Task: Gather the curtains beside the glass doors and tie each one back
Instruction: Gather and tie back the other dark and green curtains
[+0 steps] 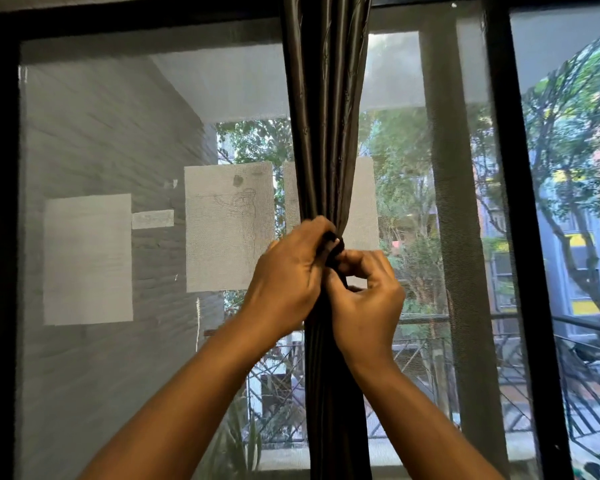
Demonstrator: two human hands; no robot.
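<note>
**Hands pinch a dark tie round the gathered curtain**

Curtain (326, 133) fabric, dark and glossy, hangs in one bunched column down the middle of the glass doors (413, 202), squeezed to its narrowest where the two hands meet and falling in tight folds below them to the bottom edge of the view. Above the hands the folds spread wider toward the top of the door frame (520, 202).

The left hand (288, 268) lies against the left side of the bunch, its fingers (317, 225) curled over the fabric and onto a dark tie (336, 247) that wraps the gather. The right hand (368, 299) sits just beside it on the right, touching it, with the thumb and bent fingers pinching the same tie at the front of the curtain. Both forearms rise from the lower edge of the view. Whether the tie is knotted cannot be told; the hands cover most of it.

Behind the curtain, a grey mesh screen covers the glass. Several pale paper sheets (87, 258) are stuck to the left pane, one to the left of the curtain bearing a faint drawing and one partly hidden behind the fabric. Through the glass show a grey wall on the left, a balcony railing (499, 320), green trees (568, 133) and buildings beyond.
</note>
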